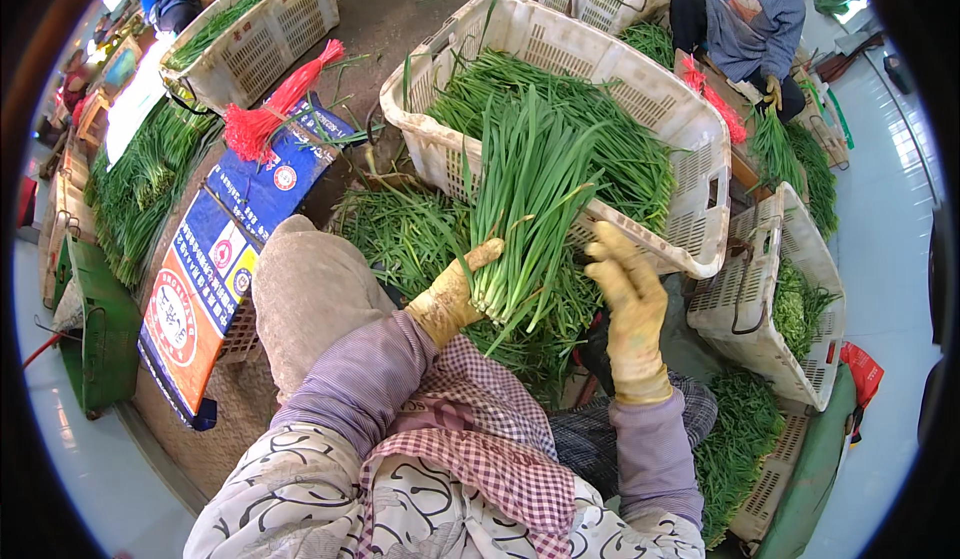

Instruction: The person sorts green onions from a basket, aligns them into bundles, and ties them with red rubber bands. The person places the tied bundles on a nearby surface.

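My left hand (pixel 447 299), in a stained yellowish glove, is closed round the pale stem ends of a bunch of garlic chives (pixel 530 189). The leaves fan out away from me over the near rim of a large white plastic crate (pixel 432 154). More chives (pixel 640 164) fill that crate. To the right of the bunch, my gloved right hand (pixel 630 314) is raised with fingers apart and nothing in it. Loose chives (pixel 390 224) lie heaped below both hands and around the crate's near side.
A blue and orange printed board (pixel 235 249) with a bundle of pink-red ties (pixel 275 109) lies at left. White crates stand at far left (pixel 275 34) and right (pixel 745 279). A green crate (pixel 100 329) is at the left edge. A co-worker (pixel 750 24) handles chives at far right.
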The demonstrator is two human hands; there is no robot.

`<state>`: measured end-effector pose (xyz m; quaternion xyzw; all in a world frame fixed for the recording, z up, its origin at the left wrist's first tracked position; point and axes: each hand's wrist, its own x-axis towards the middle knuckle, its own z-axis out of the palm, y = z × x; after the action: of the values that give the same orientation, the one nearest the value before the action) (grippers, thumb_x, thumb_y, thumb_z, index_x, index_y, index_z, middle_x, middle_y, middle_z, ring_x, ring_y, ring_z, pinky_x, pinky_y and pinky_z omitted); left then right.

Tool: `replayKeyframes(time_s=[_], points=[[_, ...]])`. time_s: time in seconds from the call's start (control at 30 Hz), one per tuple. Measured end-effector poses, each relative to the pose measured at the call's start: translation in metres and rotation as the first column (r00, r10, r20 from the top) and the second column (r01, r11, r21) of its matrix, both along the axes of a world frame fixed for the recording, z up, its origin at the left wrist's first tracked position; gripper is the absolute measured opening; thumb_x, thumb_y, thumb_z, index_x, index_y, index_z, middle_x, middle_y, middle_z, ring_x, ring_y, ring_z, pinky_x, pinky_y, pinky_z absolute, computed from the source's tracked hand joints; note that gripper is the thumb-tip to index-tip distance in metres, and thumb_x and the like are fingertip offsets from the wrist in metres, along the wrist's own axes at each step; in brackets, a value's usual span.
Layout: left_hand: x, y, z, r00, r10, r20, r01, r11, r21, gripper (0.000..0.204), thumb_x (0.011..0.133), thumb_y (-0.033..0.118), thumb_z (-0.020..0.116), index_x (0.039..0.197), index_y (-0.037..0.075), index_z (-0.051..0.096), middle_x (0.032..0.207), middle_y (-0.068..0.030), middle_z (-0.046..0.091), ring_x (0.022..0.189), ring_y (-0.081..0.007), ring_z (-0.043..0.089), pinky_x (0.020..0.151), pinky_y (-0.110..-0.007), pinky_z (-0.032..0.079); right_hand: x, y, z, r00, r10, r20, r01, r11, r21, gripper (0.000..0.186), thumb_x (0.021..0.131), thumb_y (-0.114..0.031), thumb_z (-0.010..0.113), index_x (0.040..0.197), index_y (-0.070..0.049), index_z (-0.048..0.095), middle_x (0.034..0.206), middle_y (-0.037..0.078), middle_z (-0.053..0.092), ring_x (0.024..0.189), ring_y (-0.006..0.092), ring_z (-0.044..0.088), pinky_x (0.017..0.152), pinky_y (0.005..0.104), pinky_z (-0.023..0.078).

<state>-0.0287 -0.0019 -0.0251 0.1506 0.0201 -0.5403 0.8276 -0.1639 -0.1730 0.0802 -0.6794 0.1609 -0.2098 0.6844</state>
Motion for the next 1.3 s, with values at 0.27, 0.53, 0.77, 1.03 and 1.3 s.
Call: replayKeyframes(time_s=[0.27,0.53,0.77,1.03,1.3], points=[[0.0,0.008,0.001,0.971,-0.187,0.147,0.184,0.982,0.029,0.082,0.083,0.027,0.076,0.152,0.012,0.033,0.138,-0.0166,0.054,0.12,-0.0339,0.058,0.103,-0.054,0.048,0.051,-0.021,-0.092,0.992,0.123,-0.032,-0.06,0.673,0.738,0.081,0.093,-0.06,0.054,0.149,-0.004,0.037,0.151,0.014,0.039,0.137,0.0314,0.038,0.114,0.0545,0.023],[0.006,0.002,0.003,0.865,-0.384,0.323,0.245,0.885,0.395,0.081,0.08,0.019,0.079,0.149,0.008,0.038,0.136,-0.0088,0.056,0.121,-0.0222,0.055,0.104,-0.038,0.044,0.084,-0.012,-0.088,0.988,0.134,-0.081,-0.023,0.637,0.771,0.07,0.08,-0.039,0.08,0.136,-0.007,0.054,0.131,0.008,0.059,0.117,0.0219,0.058,0.101,0.0383,0.047],[0.028,0.003,0.014,0.83,-0.232,0.507,-0.049,0.875,0.482,0.084,0.079,0.012,0.082,0.149,0.008,0.035,0.133,-0.0091,0.054,0.121,-0.0208,0.053,0.098,-0.035,0.048,0.086,0.012,-0.08,0.966,0.234,-0.107,-0.129,0.8,0.586,0.057,0.081,-0.025,0.079,0.128,-0.001,0.058,0.12,0.009,0.064,0.105,0.0218,0.062,0.095,0.036,0.049],[0.032,0.028,0.065,0.756,-0.038,0.653,-0.247,0.908,0.338,0.085,0.076,0.003,0.081,0.146,0.004,0.033,0.113,-0.0052,0.06,0.096,-0.012,0.061,0.085,-0.027,0.052,0.111,0.056,-0.041,0.948,0.309,-0.075,-0.251,0.872,0.419,0.036,0.083,-0.005,0.077,0.115,0.003,0.065,0.104,0.007,0.07,0.091,0.0168,0.067,0.079,0.029,0.055],[0.092,0.119,0.189,0.465,0.001,0.885,-0.566,0.769,0.296,0.063,0.067,-0.002,0.08,0.124,-0.002,0.052,0.095,-0.0075,0.069,0.084,-0.0152,0.065,0.073,-0.029,0.055,0.198,0.133,0.068,0.804,0.514,0.299,-0.587,0.766,0.261,0.042,0.081,-0.008,0.078,0.119,0.003,0.062,0.108,0.007,0.069,0.094,0.0144,0.066,0.083,0.0289,0.054]])
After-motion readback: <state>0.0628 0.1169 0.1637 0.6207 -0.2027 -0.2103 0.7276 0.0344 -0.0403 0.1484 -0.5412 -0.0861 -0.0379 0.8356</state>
